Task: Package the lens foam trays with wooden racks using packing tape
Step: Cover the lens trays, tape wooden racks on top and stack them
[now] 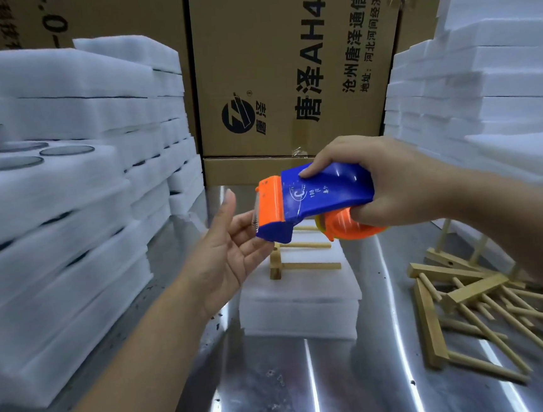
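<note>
Right hand (402,181) grip is clamped on the tape dispenser (321,191): fingers over the blue top, thumb under by the orange roll holder. The dispenser is held in the air, orange blade end pointing left and slightly down. Left hand (231,252) is palm-up with its grip apart, fingers fairly straight, fingertips touching the underside of the blade end. Cannot tell if any tape is held there.

Directly below the dispenser, a small stack of foam trays (298,305) sits on the shiny metal table (344,380). A wooden rack (301,262) lies on top of it, partly hidden by the dispenser.

Right of that stack, well apart, a loose pile of wooden racks (461,291) lies on the table, jumbled and overlapping.

On the left, tall foam stacks (52,225); the top tray of the nearest one shows round lenses (4,163) in its holes. More foam stacks (483,88) stand on the right. Behind them, at the table's far edge, cardboard boxes (283,57) with black printed text. Dark specks are scattered on the table surface.
</note>
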